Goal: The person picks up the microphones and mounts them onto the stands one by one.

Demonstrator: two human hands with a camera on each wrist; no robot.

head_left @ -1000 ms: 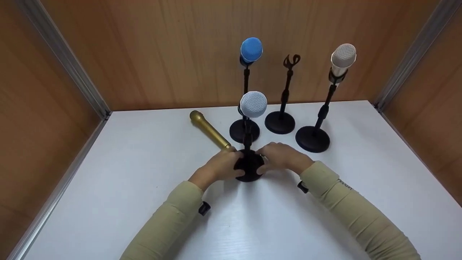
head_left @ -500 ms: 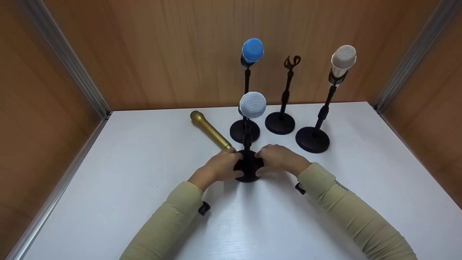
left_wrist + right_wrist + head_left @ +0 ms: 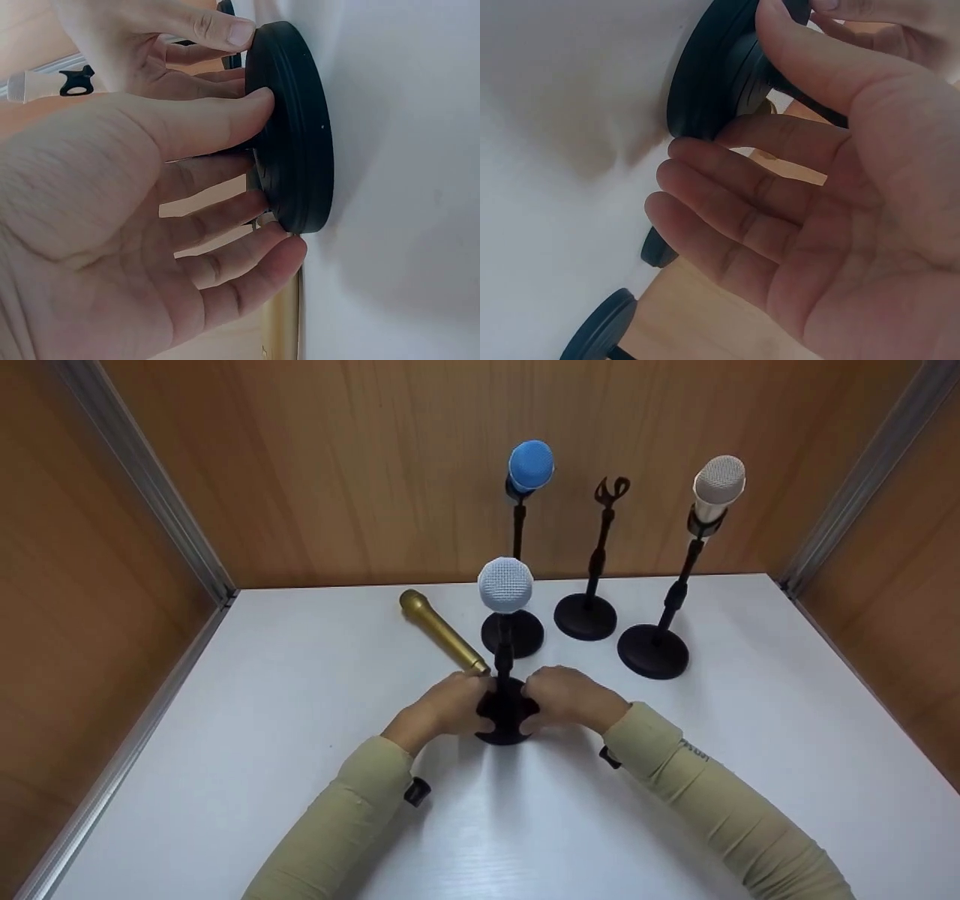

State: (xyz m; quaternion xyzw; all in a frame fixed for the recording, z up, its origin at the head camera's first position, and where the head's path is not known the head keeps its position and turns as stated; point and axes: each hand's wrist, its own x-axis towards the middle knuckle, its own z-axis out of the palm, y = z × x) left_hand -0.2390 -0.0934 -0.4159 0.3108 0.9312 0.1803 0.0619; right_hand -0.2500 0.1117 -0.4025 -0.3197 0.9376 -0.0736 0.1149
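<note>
While fingers (image 3: pixel 259 281) of the left hand (image 3: pixel 455 701) and right hand (image 3: pixel 568 696) grip both sides of its round base (image 3: pixel 304 127), an upright black stand (image 3: pixel 504 657) bears a white mesh-headed microphone (image 3: pixel 505 585) on the white table (image 3: pixel 285 690); a slender gold microphone (image 3: pixel 444 634) lies beside the left hand, three black stands (image 3: pixel 585 617) beyond.

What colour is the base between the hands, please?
The base is black, clearest in the left wrist view.
</note>
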